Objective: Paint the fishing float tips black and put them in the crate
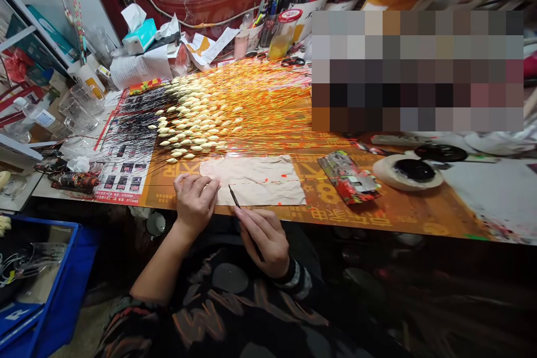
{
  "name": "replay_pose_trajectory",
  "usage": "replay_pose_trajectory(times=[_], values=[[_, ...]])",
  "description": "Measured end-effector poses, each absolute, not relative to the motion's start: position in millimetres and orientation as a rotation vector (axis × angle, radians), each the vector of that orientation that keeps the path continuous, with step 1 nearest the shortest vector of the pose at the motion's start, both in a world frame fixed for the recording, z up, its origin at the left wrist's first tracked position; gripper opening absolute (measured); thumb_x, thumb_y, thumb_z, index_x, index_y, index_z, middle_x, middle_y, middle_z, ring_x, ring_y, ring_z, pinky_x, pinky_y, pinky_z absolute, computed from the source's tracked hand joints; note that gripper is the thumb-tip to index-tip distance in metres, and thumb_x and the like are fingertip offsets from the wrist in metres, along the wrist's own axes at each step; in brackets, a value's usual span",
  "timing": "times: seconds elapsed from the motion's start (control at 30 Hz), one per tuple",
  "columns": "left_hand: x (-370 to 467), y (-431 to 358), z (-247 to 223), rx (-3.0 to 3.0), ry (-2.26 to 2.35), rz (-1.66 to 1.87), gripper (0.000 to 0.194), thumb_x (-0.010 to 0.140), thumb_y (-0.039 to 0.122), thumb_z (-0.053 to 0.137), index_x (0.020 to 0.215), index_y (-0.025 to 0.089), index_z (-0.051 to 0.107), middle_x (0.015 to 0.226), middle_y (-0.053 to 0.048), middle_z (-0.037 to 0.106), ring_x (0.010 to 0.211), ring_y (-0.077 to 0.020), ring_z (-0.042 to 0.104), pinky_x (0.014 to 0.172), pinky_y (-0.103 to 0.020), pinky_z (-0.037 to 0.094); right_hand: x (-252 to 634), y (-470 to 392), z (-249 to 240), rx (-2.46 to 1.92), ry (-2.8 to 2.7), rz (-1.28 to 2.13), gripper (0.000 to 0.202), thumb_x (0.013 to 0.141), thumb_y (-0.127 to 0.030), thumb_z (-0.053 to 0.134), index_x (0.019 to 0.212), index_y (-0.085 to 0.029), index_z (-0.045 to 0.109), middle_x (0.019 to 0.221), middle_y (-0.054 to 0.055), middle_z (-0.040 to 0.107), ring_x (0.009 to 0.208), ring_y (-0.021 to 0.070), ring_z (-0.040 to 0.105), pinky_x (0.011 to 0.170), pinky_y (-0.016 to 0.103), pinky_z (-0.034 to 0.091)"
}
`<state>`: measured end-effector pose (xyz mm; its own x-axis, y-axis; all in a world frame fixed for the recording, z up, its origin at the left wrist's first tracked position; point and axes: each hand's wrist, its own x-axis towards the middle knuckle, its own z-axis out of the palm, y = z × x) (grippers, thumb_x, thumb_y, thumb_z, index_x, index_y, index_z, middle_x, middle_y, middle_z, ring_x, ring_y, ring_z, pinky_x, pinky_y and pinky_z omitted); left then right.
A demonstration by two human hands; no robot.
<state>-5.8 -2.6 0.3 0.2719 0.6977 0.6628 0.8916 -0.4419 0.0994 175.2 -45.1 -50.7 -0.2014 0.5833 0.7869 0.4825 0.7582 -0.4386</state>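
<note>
Near the table's front edge, my left hand (pixel 196 200) is closed on a fishing float, whose pale body is mostly hidden by the fingers. The float's thin, banded stem (pixel 247 182) runs right across a beige cloth (pixel 281 170). My right hand (pixel 266 238) pinches a slim dark brush (pixel 234 196), its tip just below the stem. Behind the cloth lies a wide spread of floats (pixel 197 114) with cream bodies, black stems to the left and orange-yellow stems to the right.
Right of the cloth sit a paint-stained block (pixel 349 177) and a round pad with a black centre (pixel 406 172). Tissues (pixel 140 36), jars (pixel 285 33) and brushes stand at the back. Clear mugs (pixel 86 99) are on the left, with a blue crate (pixel 69 260) below.
</note>
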Motion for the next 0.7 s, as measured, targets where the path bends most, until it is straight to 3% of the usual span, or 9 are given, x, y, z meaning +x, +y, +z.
replay_pose_trajectory(times=[0.7], values=[[-7.5, -2.7, 0.7, -2.233, -1.410, -1.029, 0.015, 0.091, 0.022, 0.063, 0.105, 0.021, 0.068, 0.095, -0.004, 0.072, 0.092, -0.0186, 0.061, 0.097, -0.041, 0.036, 170.3, -44.4, -48.7, -0.764, -1.863, 0.130, 0.066, 0.087, 0.001, 0.057, 0.147, -0.020, 0.042, 0.116, 0.013, 0.068, 0.096, 0.0243, 0.062, 0.079, 0.039, 0.056]])
